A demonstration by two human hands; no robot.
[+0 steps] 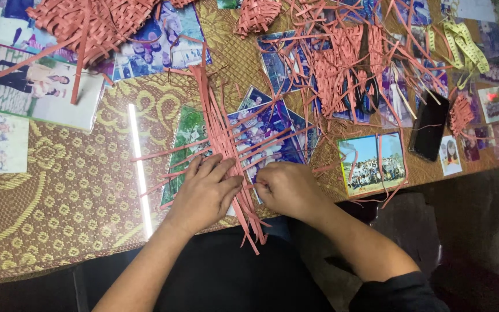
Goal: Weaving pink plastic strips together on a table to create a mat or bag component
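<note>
A half-woven mat of flat salmon-pink paper strips (226, 144) lies near the front edge of the surface (59, 196), which is covered by a gold-patterned woven cloth under a clear glossy sheet; the mat's loose strip ends fan out to both sides and hang past the edge towards the person's lap; it rests on top of several glossy colour photographs (272, 130). The left hand (203, 193) lies flat on the lower left part of the weave, fingers spread and pressing the strips down, so its grip is open rather than closed on anything; the right hand (287, 188) sits just beside it at the mat's right edge, its grip pinching the end of one crosswise pink strip (261, 156) between thumb and fingertips.

Further out, a photograph of a group under a blue sky (372, 163) lies to the right of the hands, with stray strips across it; beyond that a black smartphone (429, 125) lies face up; a tangled heap of pink strips (347, 69) covers more photographs at the far middle; a larger woven pink panel (88, 23) sits at the far left; a yellow-green measuring tape (463, 46) curls at the far right.
</note>
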